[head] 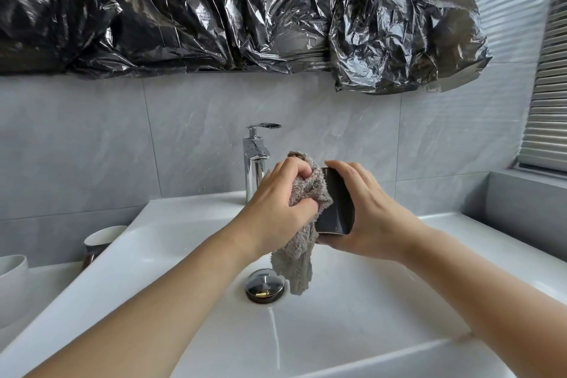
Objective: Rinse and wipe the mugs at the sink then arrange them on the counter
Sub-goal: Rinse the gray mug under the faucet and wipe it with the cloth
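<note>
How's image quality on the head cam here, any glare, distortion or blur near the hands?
Head view: daylight from the blinds at right; strong glare on the crinkled black plastic sheet and the chrome faucet; wide-angle bending of the sink edges; left hand gripping the grey cloth and right hand holding the dark mug look sharp; white cups at left edge stretched, slightly soft.

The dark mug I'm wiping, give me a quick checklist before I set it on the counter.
1. Right hand grips the dark mug firmly: ok.
2. Left hand holds the grey cloth against the mug: ok.
3. Mug fully dry: cannot tell, its inside is hidden.
4. Tap turned off: ok, no water running.
5. Free spot on the left counter beside the white mug: cannot tell, mostly out of view.
</note>
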Available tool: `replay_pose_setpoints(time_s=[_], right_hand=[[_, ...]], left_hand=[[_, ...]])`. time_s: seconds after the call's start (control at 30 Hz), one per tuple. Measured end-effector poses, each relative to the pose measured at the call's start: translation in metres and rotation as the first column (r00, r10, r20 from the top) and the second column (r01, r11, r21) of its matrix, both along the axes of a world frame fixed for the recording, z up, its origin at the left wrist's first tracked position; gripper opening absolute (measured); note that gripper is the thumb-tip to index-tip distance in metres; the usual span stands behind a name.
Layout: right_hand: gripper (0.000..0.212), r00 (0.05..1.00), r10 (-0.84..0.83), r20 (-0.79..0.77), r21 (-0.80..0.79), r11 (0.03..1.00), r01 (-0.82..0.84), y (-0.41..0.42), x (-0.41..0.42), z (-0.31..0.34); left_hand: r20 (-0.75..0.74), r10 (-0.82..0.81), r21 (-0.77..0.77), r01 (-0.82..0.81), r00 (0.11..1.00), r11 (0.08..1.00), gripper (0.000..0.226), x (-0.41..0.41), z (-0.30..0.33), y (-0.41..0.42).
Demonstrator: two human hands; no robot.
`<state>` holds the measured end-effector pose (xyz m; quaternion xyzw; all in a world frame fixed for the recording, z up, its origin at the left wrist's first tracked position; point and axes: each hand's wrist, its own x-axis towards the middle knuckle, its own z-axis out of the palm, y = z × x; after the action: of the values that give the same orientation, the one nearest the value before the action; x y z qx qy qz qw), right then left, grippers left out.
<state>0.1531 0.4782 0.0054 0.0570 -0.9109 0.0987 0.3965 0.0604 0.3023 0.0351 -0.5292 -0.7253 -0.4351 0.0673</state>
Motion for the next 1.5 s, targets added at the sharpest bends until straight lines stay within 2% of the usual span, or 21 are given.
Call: replay_pose_setpoints(time_s=[0.07, 0.13, 0.23, 0.33, 0.4, 0.5, 0.53, 0.57, 0.63, 0.7, 0.77, 0.83, 0.9, 0.97, 1.03, 1.07, 1.17, 1.23, 1.33, 1.4, 1.5], right_hand=[[0.111, 1.000, 0.012, -0.014, 0.039, 0.999, -0.011, -0.001, 0.001, 0.001], [0.109, 0.999, 0.031, -0.017, 0.105, 0.994, -0.029, -0.004, 0.003, 0.002], [0.106, 0.998, 0.055, 0.001, 0.139, 0.989, -0.054, -0.007, 0.005, 0.001], [0.111, 0.994, 0.108, 0.019, -0.040, 0.993, -0.108, -0.003, 0.004, -0.004], [0.113, 0.986, 0.148, 0.071, -0.188, 0.973, -0.133, -0.003, 0.005, -0.005], [0.100, 0.960, 0.263, 0.094, -0.372, 0.904, -0.211, -0.006, 0.004, -0.002], [0.099, 0.961, 0.265, 0.080, -0.400, 0.892, -0.212, -0.006, 0.003, -0.001], [0.101, 0.965, 0.252, 0.072, -0.415, 0.887, -0.200, -0.006, 0.002, -0.001], [0.106, 0.978, 0.200, 0.059, -0.413, 0.897, -0.158, -0.005, 0.002, -0.001], [0.104, 0.988, 0.149, 0.048, -0.385, 0.915, -0.120, -0.004, 0.002, -0.001], [0.106, 0.993, 0.118, 0.018, -0.364, 0.926, -0.103, -0.003, 0.002, 0.000], [0.112, 0.994, 0.108, -0.029, -0.354, 0.929, -0.111, 0.001, 0.002, 0.000], [0.112, 0.993, 0.116, -0.036, -0.341, 0.932, -0.121, 0.002, 0.002, 0.001], [0.108, 0.992, 0.124, 0.007, -0.295, 0.949, -0.116, -0.003, 0.003, 0.002], [0.105, 0.990, 0.120, 0.068, -0.241, 0.965, -0.100, -0.007, 0.001, 0.002], [0.105, 0.990, 0.113, 0.087, -0.235, 0.968, -0.089, -0.007, 0.001, 0.002], [0.107, 0.991, 0.117, 0.070, -0.229, 0.968, -0.098, -0.003, 0.001, 0.001], [0.108, 0.990, 0.122, 0.065, -0.188, 0.976, -0.108, 0.001, 0.002, -0.001], [0.100, 0.990, 0.099, 0.104, -0.132, 0.988, -0.085, -0.003, 0.000, -0.001], [0.102, 0.987, 0.100, 0.128, -0.124, 0.989, -0.084, -0.008, -0.001, 0.000], [0.110, 0.986, 0.101, 0.132, -0.106, 0.991, -0.087, -0.008, 0.001, -0.001]], left_hand=[[0.009, -0.001, -0.056, 0.001, 1.000, 0.998, 0.028, -0.003, 0.007, -0.005], [0.086, -0.033, -0.105, 0.042, 0.996, 0.994, 0.030, -0.006, 0.010, -0.009], [0.239, -0.141, -0.039, 0.154, 0.961, 0.987, 0.029, -0.007, 0.013, -0.010], [0.388, -0.287, 0.157, 0.245, 0.876, 0.957, 0.028, -0.007, 0.014, -0.014], [0.452, -0.336, 0.224, 0.259, 0.827, 0.939, 0.026, -0.008, 0.015, -0.020], [0.525, -0.355, 0.334, 0.196, 0.774, 0.922, 0.025, -0.010, 0.017, -0.024], [0.502, -0.329, 0.355, 0.157, 0.800, 0.922, 0.026, -0.010, 0.017, -0.022], [0.426, -0.262, 0.351, 0.109, 0.866, 0.930, 0.028, -0.011, 0.016, -0.019], [0.138, -0.037, 0.303, -0.006, 0.990, 0.953, 0.028, -0.013, 0.009, -0.012], [-0.098, 0.082, 0.294, -0.050, 0.992, 0.955, 0.025, -0.010, 0.002, -0.007], [-0.212, 0.000, 0.269, 0.059, 0.977, 0.961, 0.024, -0.002, -0.003, -0.007], [-0.305, -0.142, 0.173, 0.202, 0.942, 0.964, 0.026, 0.008, -0.004, -0.008], [-0.346, -0.173, 0.112, 0.223, 0.922, 0.968, 0.028, 0.008, -0.003, -0.006], [-0.301, -0.018, 0.210, 0.085, 0.954, 0.974, 0.028, -0.002, 0.000, 0.002], [-0.192, 0.162, 0.304, -0.098, 0.968, 0.948, 0.026, -0.009, 0.003, 0.005], [-0.173, 0.172, 0.302, -0.114, 0.970, 0.946, 0.026, -0.008, 0.003, 0.004], [-0.284, -0.076, 0.104, 0.109, 0.956, 0.989, 0.027, 0.006, -0.004, -0.005], [-0.333, -0.162, 0.003, 0.173, 0.929, 0.985, 0.027, 0.012, -0.008, -0.005], [-0.235, 0.045, 0.163, -0.006, 0.971, 0.987, 0.022, 0.002, -0.001, 0.003], [-0.037, 0.145, 0.125, -0.139, 0.989, 0.982, 0.016, -0.001, 0.005, 0.003], [0.207, 0.084, 0.065, -0.099, 0.975, 0.993, 0.012, 0.002, 0.008, 0.002]])
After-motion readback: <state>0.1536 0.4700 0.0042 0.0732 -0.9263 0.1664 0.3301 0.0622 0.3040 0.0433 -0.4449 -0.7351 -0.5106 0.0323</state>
